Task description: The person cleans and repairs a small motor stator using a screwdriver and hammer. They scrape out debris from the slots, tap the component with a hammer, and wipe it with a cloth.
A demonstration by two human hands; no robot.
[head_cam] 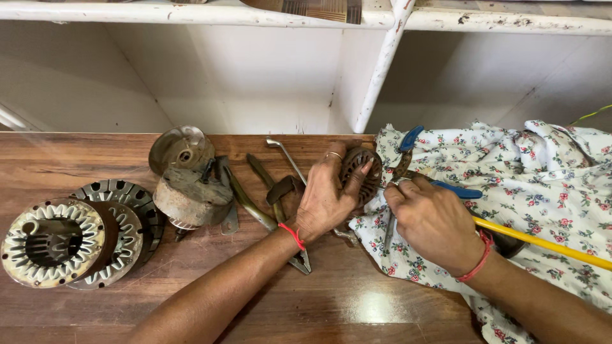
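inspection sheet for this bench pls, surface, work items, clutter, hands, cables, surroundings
surface: brown wooden bench, glossy, worn.
job's things: round rusty slotted part in the left hand; blue-handled pliers in the right hand, nose at the part.
clutter: two wound stators at left, rusty motor housing, spanner, hand tools, floral cloth, yellow rod.
grippers: both hands closed in a grip.
cables: thin yellow-green wire at the right edge.
surroundings: white chipped shelving behind.

Round brown slotted motor core [358,173], upright on edge; blue-handled pliers [417,175] touching its right side.
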